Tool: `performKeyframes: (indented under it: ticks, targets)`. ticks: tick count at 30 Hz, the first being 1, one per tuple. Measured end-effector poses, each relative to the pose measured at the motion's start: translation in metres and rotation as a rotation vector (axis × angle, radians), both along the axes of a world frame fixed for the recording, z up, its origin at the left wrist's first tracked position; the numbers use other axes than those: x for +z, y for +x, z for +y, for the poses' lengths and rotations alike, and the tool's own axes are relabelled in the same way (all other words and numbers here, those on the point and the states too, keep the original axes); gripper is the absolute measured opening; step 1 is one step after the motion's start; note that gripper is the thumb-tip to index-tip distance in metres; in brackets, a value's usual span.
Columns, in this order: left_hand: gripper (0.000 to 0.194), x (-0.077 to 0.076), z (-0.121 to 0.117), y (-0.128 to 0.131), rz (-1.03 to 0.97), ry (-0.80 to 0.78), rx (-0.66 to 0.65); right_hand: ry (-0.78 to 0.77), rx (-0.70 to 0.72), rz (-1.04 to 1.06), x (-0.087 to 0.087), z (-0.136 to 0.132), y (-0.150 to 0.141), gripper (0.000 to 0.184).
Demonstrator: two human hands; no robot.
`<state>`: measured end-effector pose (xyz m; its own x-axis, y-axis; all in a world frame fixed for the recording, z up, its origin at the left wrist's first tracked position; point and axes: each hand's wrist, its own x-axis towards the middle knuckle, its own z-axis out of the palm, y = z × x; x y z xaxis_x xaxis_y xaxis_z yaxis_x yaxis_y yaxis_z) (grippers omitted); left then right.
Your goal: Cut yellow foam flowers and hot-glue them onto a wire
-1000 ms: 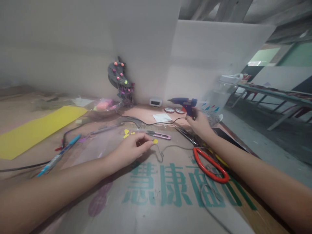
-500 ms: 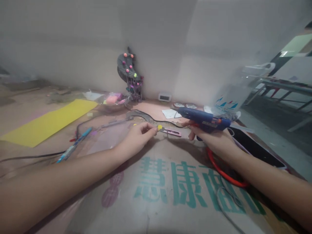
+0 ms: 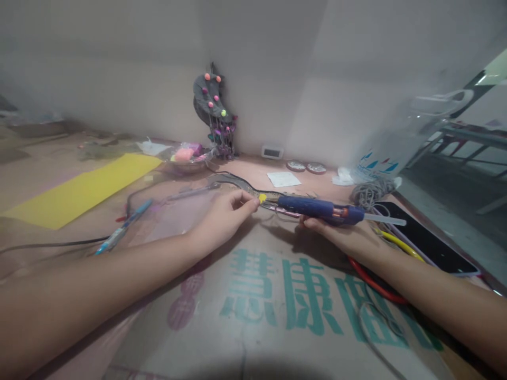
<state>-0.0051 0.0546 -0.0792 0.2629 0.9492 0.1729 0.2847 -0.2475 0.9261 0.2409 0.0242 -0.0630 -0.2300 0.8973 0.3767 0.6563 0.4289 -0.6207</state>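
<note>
My left hand (image 3: 227, 214) pinches a small yellow piece (image 3: 262, 198) between thumb and fingertips, above the cardboard. My right hand (image 3: 348, 237) is wrapped round a blue hot glue gun (image 3: 307, 207), with a pale glue stick (image 3: 386, 218) jutting from its back end. The gun lies nearly level, its nozzle close to the yellow piece; whether they touch I cannot tell. Behind and below the gun lies a slim pink cutter (image 3: 288, 212), partly hidden. Under both hands is a cardboard sheet (image 3: 253, 348) with green printed characters.
A grey moon-shaped ornament with coloured balls (image 3: 206, 100) leans on the wall. Yellow paper (image 3: 89, 190), a blue pen (image 3: 124, 227) and a bowl of coloured pieces (image 3: 190, 164) lie left. To the right are grey yarn (image 3: 372, 192), a black-screened phone (image 3: 428, 240) and a plastic bag (image 3: 396, 142).
My right hand has levelled the glue gun and brought its nozzle down and left to the yellow piece. My left hand keeps its pinch. The view has shifted slightly.
</note>
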Motion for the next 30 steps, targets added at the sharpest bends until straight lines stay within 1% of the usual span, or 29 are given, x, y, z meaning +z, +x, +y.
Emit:
performKeyframes:
  ticks: [9,16,27,30]
  targets:
    - [0.022,0.0016,-0.0022,0.0013,-0.004,0.011,-0.009,-0.013,0.015,-0.044,-0.004,0.0038,0.0002,0.023]
    - [0.021,0.0005,-0.002,0.0004,0.006,0.018,-0.007,-0.032,0.01,-0.07,-0.0009,0.0038,-0.0031,0.025]
    - [0.021,0.0031,-0.0029,0.0007,0.021,-0.006,0.011,-0.005,0.016,-0.082,-0.0068,0.0059,-0.0006,0.029]
    - [0.021,0.0034,-0.0033,0.0008,0.025,-0.008,0.01,0.005,0.028,-0.073,-0.0078,0.0068,-0.0004,0.027]
